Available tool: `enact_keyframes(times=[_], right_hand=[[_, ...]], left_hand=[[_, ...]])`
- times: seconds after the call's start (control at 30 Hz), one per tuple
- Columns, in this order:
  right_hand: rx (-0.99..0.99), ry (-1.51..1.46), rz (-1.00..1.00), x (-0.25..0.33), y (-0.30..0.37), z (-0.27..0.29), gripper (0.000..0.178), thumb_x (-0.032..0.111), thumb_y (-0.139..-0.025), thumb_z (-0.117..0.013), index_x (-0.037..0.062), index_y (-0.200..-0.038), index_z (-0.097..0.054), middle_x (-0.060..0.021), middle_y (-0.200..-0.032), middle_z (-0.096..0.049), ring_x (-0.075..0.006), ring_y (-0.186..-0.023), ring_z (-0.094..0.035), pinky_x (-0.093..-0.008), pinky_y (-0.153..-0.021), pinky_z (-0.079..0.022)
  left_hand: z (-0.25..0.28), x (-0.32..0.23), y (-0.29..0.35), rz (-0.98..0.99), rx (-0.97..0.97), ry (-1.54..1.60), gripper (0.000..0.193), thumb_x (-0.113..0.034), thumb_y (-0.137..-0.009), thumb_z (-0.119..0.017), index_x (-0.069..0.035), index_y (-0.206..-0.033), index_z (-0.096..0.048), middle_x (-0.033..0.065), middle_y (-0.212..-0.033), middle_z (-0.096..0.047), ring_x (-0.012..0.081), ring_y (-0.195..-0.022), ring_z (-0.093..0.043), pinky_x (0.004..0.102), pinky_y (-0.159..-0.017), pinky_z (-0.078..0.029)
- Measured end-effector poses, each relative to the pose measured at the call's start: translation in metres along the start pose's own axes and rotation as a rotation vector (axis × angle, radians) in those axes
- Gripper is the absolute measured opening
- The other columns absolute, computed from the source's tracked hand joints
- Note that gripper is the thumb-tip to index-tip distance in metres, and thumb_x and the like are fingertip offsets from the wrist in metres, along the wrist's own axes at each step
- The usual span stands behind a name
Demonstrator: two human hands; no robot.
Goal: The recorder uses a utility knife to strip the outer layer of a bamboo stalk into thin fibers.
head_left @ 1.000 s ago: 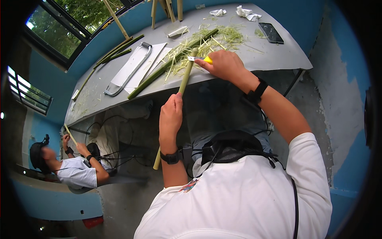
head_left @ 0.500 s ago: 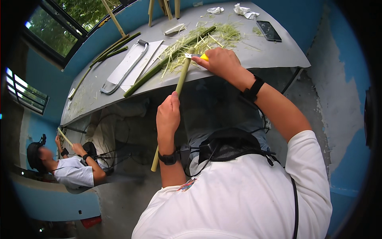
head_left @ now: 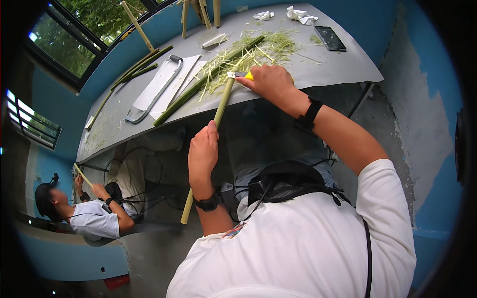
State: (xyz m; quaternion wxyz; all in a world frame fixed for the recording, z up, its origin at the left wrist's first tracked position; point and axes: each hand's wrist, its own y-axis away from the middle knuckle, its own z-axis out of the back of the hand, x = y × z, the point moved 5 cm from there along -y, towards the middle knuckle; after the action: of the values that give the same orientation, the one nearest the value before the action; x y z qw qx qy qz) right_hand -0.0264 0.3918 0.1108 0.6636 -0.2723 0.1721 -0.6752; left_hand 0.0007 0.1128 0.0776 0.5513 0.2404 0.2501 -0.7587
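My left hand (head_left: 202, 153) is wrapped round a slim pale-green bamboo stick (head_left: 225, 99). The stick slants from below my wrist up to the table's near edge. In my right hand (head_left: 273, 83) is a yellow-handled utility knife (head_left: 250, 76), its blade at the stick's far end. A small whitish patch shows where the blade meets the stick; whether it is wrapping or part of the knife I cannot make out. Beyond lies a long dark-green bamboo pole (head_left: 185, 100) among thin green shavings (head_left: 278, 45).
On the grey table (head_left: 328, 67) lie a bow saw (head_left: 175, 59), white sheets (head_left: 151, 89), a phone (head_left: 330, 38), crumpled tissues (head_left: 301, 15) and more bamboo rods (head_left: 149, 59). At the left a seated co-worker (head_left: 97, 216) holds another stick.
Both hands have shifted slightly left and a little down, the knife and stick moving with them. The knife's blade stays at the stick's far end.
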Motion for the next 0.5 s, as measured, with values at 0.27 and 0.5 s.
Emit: enact_keyframes(times=[0.27,0.5], right_hand=[[0.094,0.048,-0.043,0.005,0.000,0.003,0.065,0.069,-0.105,-0.063,0.0079,-0.086,-0.077,-0.0128,-0.076,-0.077,-0.0317,-0.072,-0.081,-0.0444,-0.063,-0.064],[0.203,0.115,-0.054,0.002,-0.002,-0.004,0.066,0.067,-0.108,-0.060,0.0068,-0.091,-0.079,-0.0142,-0.081,-0.079,-0.0323,-0.075,-0.081,-0.0444,-0.064,-0.065]], left_hand=[[0.023,0.000,-0.011,0.059,0.133,0.015,0.069,-0.055,-0.119,-0.043,0.003,-0.088,-0.066,0.0156,-0.070,-0.064,0.0319,-0.068,-0.065,0.0455,-0.069,-0.051],[0.058,0.018,-0.002,0.071,0.154,-0.048,0.071,-0.057,-0.118,-0.045,0.003,-0.084,-0.064,0.0128,-0.069,-0.059,0.0266,-0.066,-0.061,0.0420,-0.068,-0.050]])
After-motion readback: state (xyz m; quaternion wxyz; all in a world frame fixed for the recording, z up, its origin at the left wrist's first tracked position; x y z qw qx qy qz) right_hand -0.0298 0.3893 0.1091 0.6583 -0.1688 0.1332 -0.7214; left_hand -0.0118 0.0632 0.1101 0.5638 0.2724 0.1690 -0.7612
